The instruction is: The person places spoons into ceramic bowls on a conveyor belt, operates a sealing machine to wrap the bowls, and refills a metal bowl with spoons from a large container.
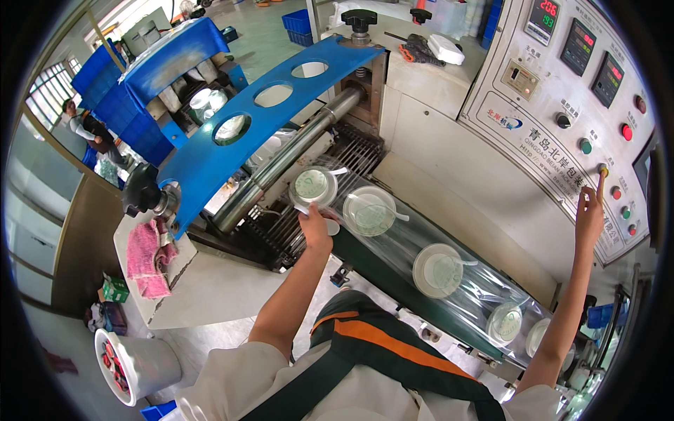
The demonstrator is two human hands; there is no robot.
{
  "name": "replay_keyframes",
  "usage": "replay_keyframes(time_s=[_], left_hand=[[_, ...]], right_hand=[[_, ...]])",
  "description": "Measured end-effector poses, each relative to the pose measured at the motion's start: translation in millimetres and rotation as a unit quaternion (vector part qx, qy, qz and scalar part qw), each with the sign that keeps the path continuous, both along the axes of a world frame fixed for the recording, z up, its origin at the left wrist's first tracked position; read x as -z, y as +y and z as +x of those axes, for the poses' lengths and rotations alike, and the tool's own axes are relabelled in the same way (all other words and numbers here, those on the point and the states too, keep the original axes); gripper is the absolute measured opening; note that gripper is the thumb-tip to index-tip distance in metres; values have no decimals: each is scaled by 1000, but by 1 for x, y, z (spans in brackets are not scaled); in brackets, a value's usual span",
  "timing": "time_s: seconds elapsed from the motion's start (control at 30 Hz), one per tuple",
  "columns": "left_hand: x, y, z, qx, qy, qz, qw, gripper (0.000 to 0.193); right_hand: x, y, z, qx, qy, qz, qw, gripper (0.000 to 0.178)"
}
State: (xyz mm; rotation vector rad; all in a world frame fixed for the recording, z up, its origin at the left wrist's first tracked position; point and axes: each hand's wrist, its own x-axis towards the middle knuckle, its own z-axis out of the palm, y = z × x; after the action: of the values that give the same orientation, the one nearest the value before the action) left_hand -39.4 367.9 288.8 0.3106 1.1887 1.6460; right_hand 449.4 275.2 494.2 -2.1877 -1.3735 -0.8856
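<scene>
My left hand [314, 228] is closed at the near edge of the conveyor, beside a white lidded bowl [311, 184] under clear film. What its curled fingers grip is partly hidden; a small white round piece [332, 226] shows by the fingers. More white bowls with pale lids, such as one bowl [369, 210] and another bowl [437, 271], sit in a row along the belt beneath clear film [404, 235]. At the control panel, my right hand [590, 214] points its index finger up against a yellow-topped button [602, 170], holding nothing.
A blue plate [270, 102] with round holes spans the machine above a metal roller [295, 158], flanked by black knobs. The grey control panel [519, 105] rises at right. A pink cloth [149, 258] hangs at left above a white bucket [151, 368]. Another person [95, 133] is far left.
</scene>
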Motion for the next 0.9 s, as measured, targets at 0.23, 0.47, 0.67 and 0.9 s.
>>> replay_keyframes(time_s=[0.23,0.47,0.67,0.9], left_hand=[[-7,-27,-34,72,173,-2,982,24],[-46,-70,-1,205,639,229,705,16],[-33,-70,1,265,688,188,649,35],[-26,-54,-9,226,731,166,622,37]], right_hand=[[-3,3,8,19,8,-13,1000,10],[-2,9,1,20,-12,16,1000,11],[3,-2,1,14,-18,-3,1000,6],[3,3,-9,12,-6,-10,1000,7]])
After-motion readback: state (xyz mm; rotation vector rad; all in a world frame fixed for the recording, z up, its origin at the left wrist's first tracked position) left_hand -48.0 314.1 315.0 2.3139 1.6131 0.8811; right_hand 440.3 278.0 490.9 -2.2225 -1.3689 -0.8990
